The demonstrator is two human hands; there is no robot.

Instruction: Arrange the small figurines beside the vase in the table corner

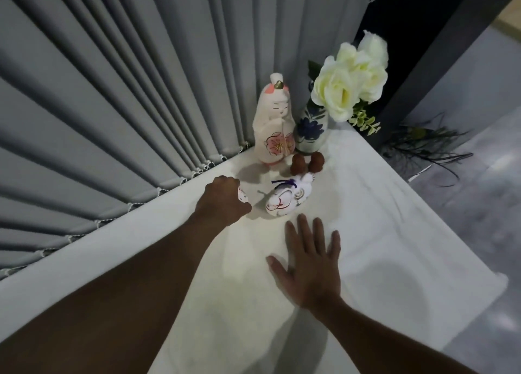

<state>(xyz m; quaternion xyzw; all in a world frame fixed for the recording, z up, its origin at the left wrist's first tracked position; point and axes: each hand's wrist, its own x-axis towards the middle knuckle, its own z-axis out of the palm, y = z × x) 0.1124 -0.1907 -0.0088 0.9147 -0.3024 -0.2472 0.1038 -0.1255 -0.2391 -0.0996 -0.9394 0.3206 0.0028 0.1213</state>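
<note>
Figurines already gather in the corner of the table [380, 232], which suggests the group is being built outward from the vase [310, 132]: the tall pale doll [272, 125] stands upright just beside it on the curtain [112, 106] side, two small brown figures [299, 165] stand close in front of the vase, and a white painted animal figure [286, 200] sits nearer the person. The left hand [222, 200] reaches in low along the curtain edge, arm stretched long and knuckles up, fingers curled round a tiny white figurine [242, 200] of which only a speckled sliver peeks out; whether it touches the table I cannot tell. It is held just left of the animal figure, likely to fill the gap in front of the doll. The right hand [310, 263] lies flat on the table with fingers spread, holding nothing, apparently bracing the reach; its fingertips stop just short of the animal figure
</note>
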